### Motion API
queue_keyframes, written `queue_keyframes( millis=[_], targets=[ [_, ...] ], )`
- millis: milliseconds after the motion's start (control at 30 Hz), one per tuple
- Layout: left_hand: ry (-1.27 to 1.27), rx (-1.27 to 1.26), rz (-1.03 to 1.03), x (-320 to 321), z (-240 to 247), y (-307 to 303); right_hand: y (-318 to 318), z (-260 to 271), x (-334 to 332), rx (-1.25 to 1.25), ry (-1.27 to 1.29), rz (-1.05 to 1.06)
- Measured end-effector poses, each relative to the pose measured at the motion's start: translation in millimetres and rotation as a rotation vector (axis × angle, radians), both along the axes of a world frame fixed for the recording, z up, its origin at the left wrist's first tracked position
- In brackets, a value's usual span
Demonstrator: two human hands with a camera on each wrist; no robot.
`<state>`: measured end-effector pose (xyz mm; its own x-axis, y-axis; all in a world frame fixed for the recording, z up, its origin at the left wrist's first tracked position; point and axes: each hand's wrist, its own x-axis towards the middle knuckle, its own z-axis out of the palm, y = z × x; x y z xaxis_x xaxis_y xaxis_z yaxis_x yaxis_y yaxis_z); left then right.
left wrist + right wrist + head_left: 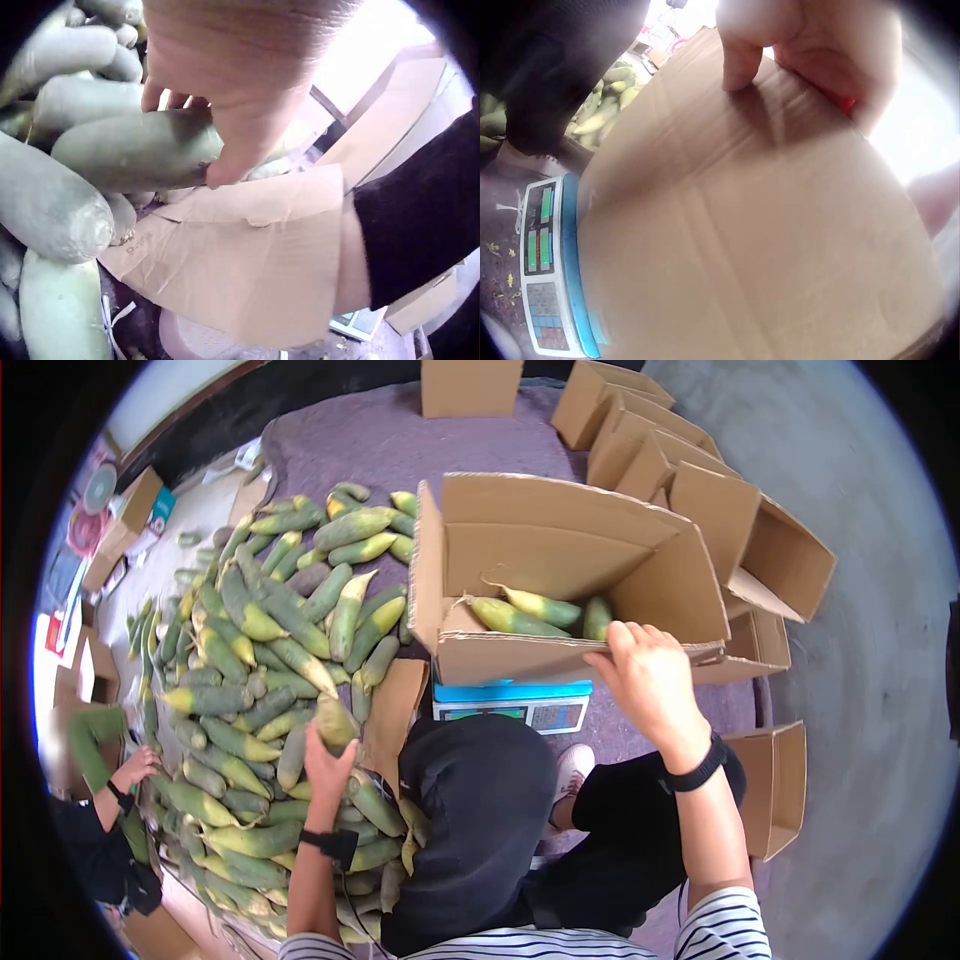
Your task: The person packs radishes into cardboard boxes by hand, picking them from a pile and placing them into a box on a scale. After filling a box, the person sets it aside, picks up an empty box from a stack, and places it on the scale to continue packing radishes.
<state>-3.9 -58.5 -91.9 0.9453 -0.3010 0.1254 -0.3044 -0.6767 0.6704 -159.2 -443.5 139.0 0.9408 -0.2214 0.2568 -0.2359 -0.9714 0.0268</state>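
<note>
My left hand (326, 772) grips a green radish (335, 722) at the edge of a large heap. In the left wrist view, its thumb and fingers wrap round one end of that green radish (131, 155). My right hand (652, 685) holds the near rim of an open cardboard box (520, 658). The right wrist view has the thumb on the outer face of the wall and the fingers over its edge. Inside the box lie three green radishes (512, 618). Under it is a blue-and-white digital scale (547, 262) with lit green displays.
A radish heap (230, 700) covers the floor at left. A loose cardboard piece (396, 705) lies between heap and scale. More open boxes (650, 445) stand in a row at the right. Another person's hand (138, 765) is beside the heap at far left.
</note>
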Motion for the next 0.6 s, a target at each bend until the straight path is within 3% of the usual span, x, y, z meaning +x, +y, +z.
queue_keyframes(
  millis=[67,200,267,333,400,467,600],
  targets=[
    [0.18,-0.305,0.089,-3.7,67.5,-15.8,-1.4,-3.6,-1.5,-0.008,-0.007,-0.003],
    [-0.139,-0.752,-0.037,-12.9,185.8,-51.1,-2.9,-7.9,-6.0,-0.001,-0.047,0.008],
    [-0.288,-1.042,-0.266,-29.1,257.0,-100.2,-2.0,-10.2,-6.6,-0.007,-0.06,0.015],
    [-0.306,-1.029,-0.4,-40.4,289.1,-129.4,-2.0,-11.1,-9.9,-0.012,-0.044,0.006],
    [-0.324,-0.691,-0.444,-52.5,300.2,-156.2,-0.3,-10.8,-13.3,-0.036,-0.058,0.021],
    [-0.271,-0.358,-0.628,-48.7,288.0,-178.5,-0.2,-11.0,-17.9,-0.029,-0.047,0.038],
    [-0.175,-0.427,-0.552,-56.0,260.3,-199.5,-1.9,-12.0,-22.5,-0.01,-0.063,0.066]
  ],
)
